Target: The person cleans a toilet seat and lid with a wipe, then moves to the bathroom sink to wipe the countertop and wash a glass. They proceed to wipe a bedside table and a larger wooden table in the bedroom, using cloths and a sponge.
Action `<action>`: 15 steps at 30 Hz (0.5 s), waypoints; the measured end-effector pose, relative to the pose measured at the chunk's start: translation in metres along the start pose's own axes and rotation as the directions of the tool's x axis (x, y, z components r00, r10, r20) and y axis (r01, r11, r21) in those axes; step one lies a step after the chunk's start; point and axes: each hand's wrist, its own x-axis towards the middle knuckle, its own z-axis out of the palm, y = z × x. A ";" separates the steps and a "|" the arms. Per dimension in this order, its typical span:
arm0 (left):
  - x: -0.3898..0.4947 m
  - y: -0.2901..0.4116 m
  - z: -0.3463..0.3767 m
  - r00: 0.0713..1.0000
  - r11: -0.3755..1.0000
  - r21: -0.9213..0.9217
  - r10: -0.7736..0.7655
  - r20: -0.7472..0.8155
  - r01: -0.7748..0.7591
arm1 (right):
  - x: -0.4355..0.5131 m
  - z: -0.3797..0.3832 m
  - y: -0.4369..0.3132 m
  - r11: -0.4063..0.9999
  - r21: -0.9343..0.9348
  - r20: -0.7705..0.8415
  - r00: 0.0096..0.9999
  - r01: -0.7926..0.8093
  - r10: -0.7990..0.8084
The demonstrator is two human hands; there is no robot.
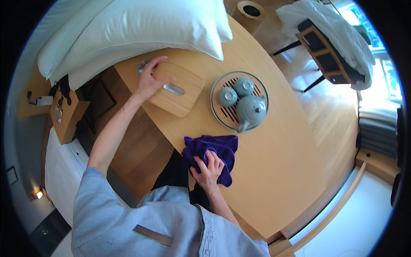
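Note:
My left hand (150, 80), thumb and fingers spread, is over the left end of a wooden tissue box (189, 80) with a slot in its top. A clear glass object (143, 66) is partly hidden behind its fingers; whether they touch it I cannot tell. My right hand (208, 170) grips a bunched purple cloth (226, 144) lying on the wooden table (279, 167) at its near edge. Beyond the cloth, a round tea tray (221, 116) with a slatted top carries a blue-green teapot (252, 110) and two upturned cups (227, 96), (244, 86).
White pillows (154, 25) are stacked over the table's far left end. A bin (250, 13) stands on the floor beyond. To the right, white bedding (340, 38) drapes over a chair (324, 54). A small wooden shelf (69, 119) is at far left.

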 end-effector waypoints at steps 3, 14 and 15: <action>-0.002 0.016 0.001 0.979 0.975 -0.096 -0.193 0.063 0.198 | -0.002 0.001 0.000 0.999 -0.029 0.002 1.000 -0.017 0.017; -0.017 -0.024 0.000 0.995 0.905 -0.424 -0.058 -0.087 0.016 | 0.218 -0.041 -0.094 0.977 0.214 0.005 1.000 -0.014 0.013; -0.016 -0.023 0.001 0.990 0.897 -0.438 -0.004 -0.143 -0.060 | 0.247 -0.024 -0.094 0.994 0.108 0.065 0.998 -0.034 0.027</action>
